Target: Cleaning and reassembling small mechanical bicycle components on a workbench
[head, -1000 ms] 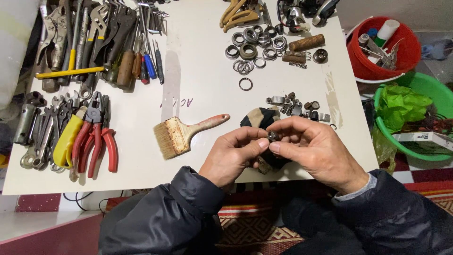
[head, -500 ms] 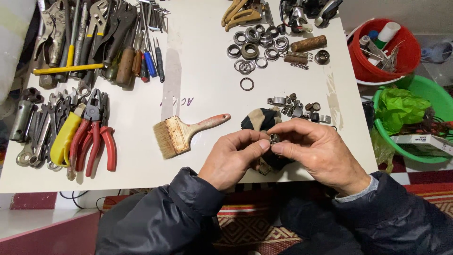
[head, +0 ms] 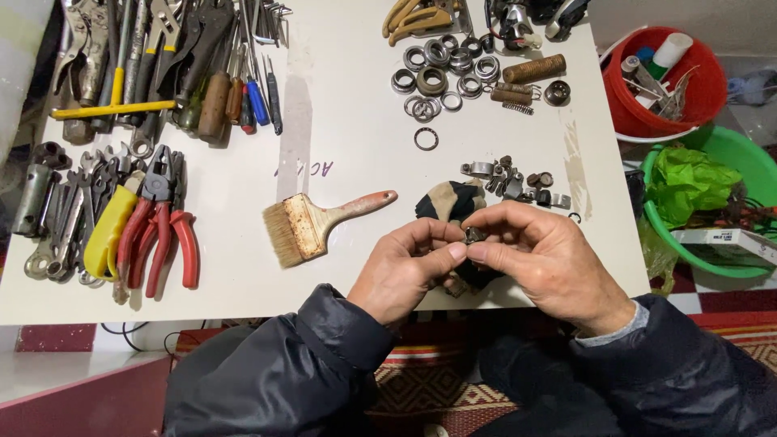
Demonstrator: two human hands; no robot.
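Hands together: your left hand [head: 405,267] and right hand [head: 538,255] pinch one small metal part [head: 474,235] above the tabletop [head: 340,121]; other parts [head: 510,180] wait.

light: bright, even — overhead | shadows: soft, short | focus: sharp — slight edge distortion

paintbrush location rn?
Head view: the paintbrush lies on the white table, just left of the left hand, right of the red pliers, bristles pointing lower left.

Head camera looks steeply down, close over the white table [head: 340,243].
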